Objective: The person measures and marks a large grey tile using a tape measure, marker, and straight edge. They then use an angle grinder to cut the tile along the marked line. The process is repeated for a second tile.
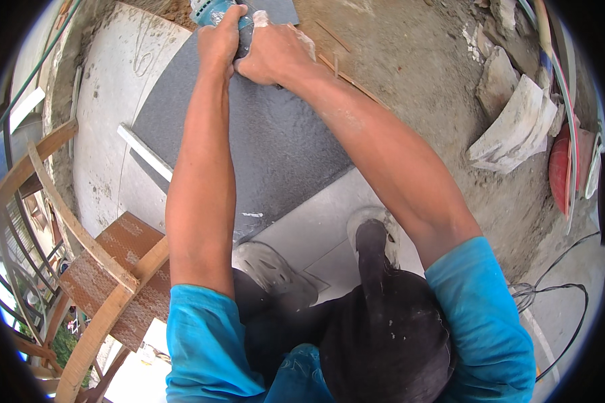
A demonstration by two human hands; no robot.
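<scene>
Dark knee (386,336); both hands (275,54) gripping blue tool (216,11), perhaps grinder; slab (286,148) beneath, rubble (514,127) right, timber frame (93,336) left.

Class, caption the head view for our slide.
Left hand and right hand grip a blue power tool at the far end of a dark gray slab.

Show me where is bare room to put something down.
Free: the dark slab between the forearms, and sandy ground between the right forearm and broken slabs.
Crowded: the slab's far part, where the left hand and right hand grip a blue tool; lower left, with wooden bars and brown board.
</scene>
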